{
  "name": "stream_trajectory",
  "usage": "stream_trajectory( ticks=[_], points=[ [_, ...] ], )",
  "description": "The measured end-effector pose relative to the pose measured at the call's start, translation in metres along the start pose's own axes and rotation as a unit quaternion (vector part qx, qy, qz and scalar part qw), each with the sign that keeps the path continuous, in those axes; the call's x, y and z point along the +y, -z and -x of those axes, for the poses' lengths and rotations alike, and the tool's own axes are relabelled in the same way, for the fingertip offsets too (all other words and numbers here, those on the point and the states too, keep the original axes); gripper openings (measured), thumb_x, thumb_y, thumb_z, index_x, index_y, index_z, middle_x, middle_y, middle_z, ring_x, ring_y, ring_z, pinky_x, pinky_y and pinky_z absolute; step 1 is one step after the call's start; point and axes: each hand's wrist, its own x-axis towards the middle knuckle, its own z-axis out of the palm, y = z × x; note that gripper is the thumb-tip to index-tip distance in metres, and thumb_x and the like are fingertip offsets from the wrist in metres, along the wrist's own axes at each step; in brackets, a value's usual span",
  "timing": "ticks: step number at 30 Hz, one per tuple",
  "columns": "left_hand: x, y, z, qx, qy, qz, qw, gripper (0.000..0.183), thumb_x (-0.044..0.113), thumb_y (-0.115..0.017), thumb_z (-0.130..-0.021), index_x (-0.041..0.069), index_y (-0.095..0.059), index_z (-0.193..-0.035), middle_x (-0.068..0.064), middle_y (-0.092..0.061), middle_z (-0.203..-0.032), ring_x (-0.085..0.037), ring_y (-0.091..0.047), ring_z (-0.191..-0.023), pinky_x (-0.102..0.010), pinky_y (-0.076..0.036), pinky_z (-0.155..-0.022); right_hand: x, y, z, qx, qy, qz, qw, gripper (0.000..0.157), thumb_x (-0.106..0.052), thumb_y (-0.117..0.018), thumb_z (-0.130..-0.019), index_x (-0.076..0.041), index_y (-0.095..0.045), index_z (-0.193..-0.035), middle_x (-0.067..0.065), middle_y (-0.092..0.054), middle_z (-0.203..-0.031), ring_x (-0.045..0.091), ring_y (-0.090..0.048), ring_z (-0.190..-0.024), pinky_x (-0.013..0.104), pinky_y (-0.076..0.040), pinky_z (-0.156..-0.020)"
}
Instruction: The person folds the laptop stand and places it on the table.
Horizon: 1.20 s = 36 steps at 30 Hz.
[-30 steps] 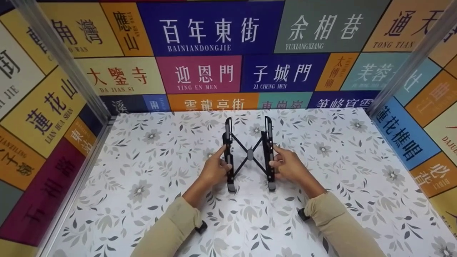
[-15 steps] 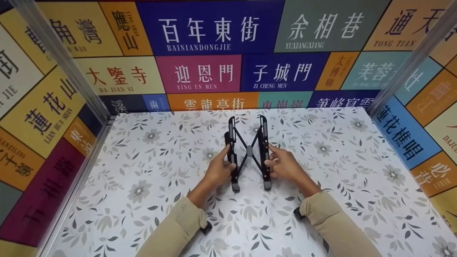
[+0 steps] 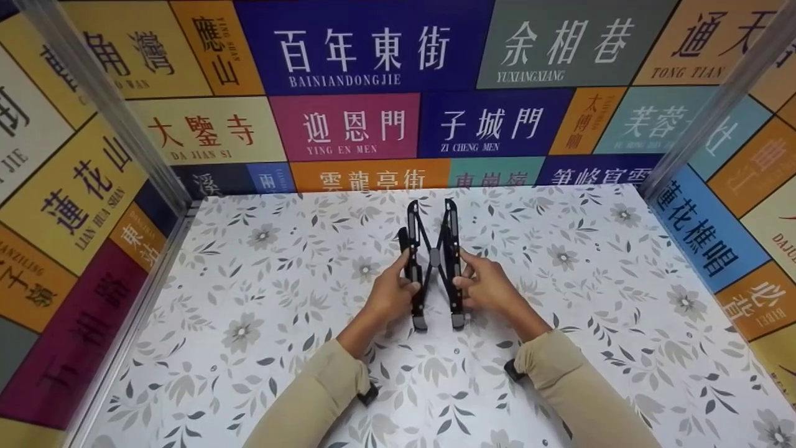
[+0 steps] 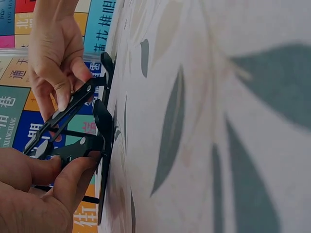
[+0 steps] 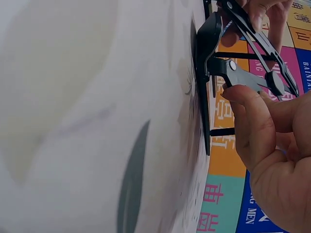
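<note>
A black folding laptop stand (image 3: 435, 257) stands on the table in the middle of the head view, its crossed bars joined at a grey hub. The two side rails are close together at an angle. My left hand (image 3: 390, 294) pinches the left rail between thumb and fingers. Opposite it, my right hand (image 3: 492, 287) holds the right rail in the same way. The left wrist view shows the thumb and fingers of the left hand (image 4: 63, 189) on a hinged arm of the stand (image 4: 80, 148). In the right wrist view, the right hand (image 5: 265, 131) grips the other side.
White cloth with grey leaves and flowers covers the table (image 3: 249, 373). Behind it rises a wall (image 3: 348, 124) of coloured panels with Chinese lettering. Clear corner posts (image 3: 715, 99) stand at the back corners. Both wrists carry small black devices (image 3: 368, 393).
Both hands have moved inward, pushing the two side rails toward each other. The crossed bars have closed into a narrower X, and the stand has narrowed steadily.
</note>
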Motion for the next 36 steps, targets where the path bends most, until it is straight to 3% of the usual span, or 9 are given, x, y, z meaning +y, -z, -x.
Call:
stream_trajectory(
  ticks=[6, 8, 13, 15, 20, 24, 30, 36],
  points=[
    [0.003, -0.006, -0.003, 0.002, 0.000, -0.011, 0.9999, 0.081, 0.002, -0.065, -0.096, 0.027, -0.026, -0.163, -0.025, -0.056, -0.145, -0.023, -0.071, -0.105, -0.030, -0.060, -0.077, -0.003, -0.005, -0.003, 0.002, 0.001, 0.014, 1.000, 0.075, -0.003, -0.070, -0.094, -0.011, -0.034, -0.159, 0.011, -0.060, -0.094, 0.015, -0.061, -0.068, 0.031, -0.060, -0.056],
    [0.004, -0.009, -0.005, 0.002, -0.009, -0.018, 0.9998, 0.081, 0.002, -0.065, -0.096, 0.026, -0.027, -0.163, -0.026, -0.058, -0.142, -0.022, -0.070, -0.106, -0.030, -0.060, -0.081, -0.005, -0.007, -0.004, 0.005, 0.002, 0.011, 1.000, 0.075, -0.001, -0.070, -0.094, -0.011, -0.035, -0.159, 0.011, -0.060, -0.093, 0.015, -0.061, -0.067, 0.031, -0.060, -0.056],
    [0.005, -0.014, -0.007, -0.001, -0.019, -0.018, 0.9997, 0.080, 0.000, -0.064, -0.096, 0.024, -0.026, -0.163, -0.025, -0.068, -0.124, -0.021, -0.071, -0.088, -0.030, -0.059, -0.072, -0.008, -0.013, -0.007, 0.006, 0.012, 0.007, 1.000, 0.074, 0.001, -0.070, -0.093, -0.012, -0.038, -0.158, 0.012, -0.061, -0.090, 0.014, -0.063, -0.066, 0.031, -0.060, -0.055],
    [0.005, -0.015, -0.007, -0.002, -0.016, -0.014, 0.9998, 0.081, 0.000, -0.063, -0.096, 0.025, -0.025, -0.163, -0.025, -0.068, -0.125, -0.020, -0.071, -0.087, -0.029, -0.059, -0.070, -0.009, -0.015, -0.007, 0.006, 0.012, 0.008, 1.000, 0.073, 0.001, -0.070, -0.093, -0.012, -0.038, -0.158, 0.011, -0.061, -0.089, 0.014, -0.062, -0.064, 0.031, -0.059, -0.054],
    [0.005, -0.016, -0.008, -0.008, -0.009, -0.004, 0.9999, 0.081, 0.000, -0.062, -0.097, 0.026, -0.024, -0.163, -0.026, -0.058, -0.141, -0.023, -0.071, -0.108, -0.031, -0.061, -0.082, -0.011, -0.018, -0.007, 0.014, 0.007, 0.007, 1.000, 0.072, -0.001, -0.070, -0.093, -0.015, -0.040, -0.157, 0.012, -0.060, -0.089, 0.015, -0.062, -0.064, 0.032, -0.060, -0.054],
    [0.005, -0.016, -0.009, -0.020, -0.007, 0.005, 0.9998, 0.081, 0.000, -0.061, -0.098, 0.028, -0.023, -0.163, -0.025, -0.054, -0.147, -0.025, -0.068, -0.118, -0.031, -0.060, -0.087, -0.013, -0.021, -0.008, 0.008, 0.000, -0.008, 1.000, 0.071, -0.002, -0.069, -0.095, -0.017, -0.040, -0.157, 0.012, -0.059, -0.091, 0.016, -0.067, -0.067, 0.035, -0.062, -0.057],
    [0.005, -0.015, -0.010, -0.022, -0.011, 0.019, 0.9995, 0.081, -0.003, -0.060, -0.098, 0.029, -0.024, -0.163, -0.026, -0.060, -0.140, -0.025, -0.070, -0.112, -0.032, -0.061, -0.084, -0.014, -0.021, -0.011, -0.013, -0.008, -0.041, 0.999, 0.073, 0.001, -0.067, -0.095, -0.019, -0.037, -0.158, 0.012, -0.057, -0.094, 0.018, -0.066, -0.069, 0.038, -0.063, -0.061],
    [0.005, -0.015, -0.011, -0.025, -0.008, 0.016, 0.9995, 0.082, -0.002, -0.061, -0.097, 0.029, -0.023, -0.163, -0.026, -0.057, -0.143, -0.025, -0.070, -0.114, -0.033, -0.061, -0.088, -0.012, -0.018, -0.012, -0.029, -0.029, -0.079, 0.996, 0.076, 0.004, -0.066, -0.095, -0.021, -0.035, -0.159, 0.011, -0.053, -0.098, 0.020, -0.067, -0.073, 0.039, -0.064, -0.066]
  ],
)
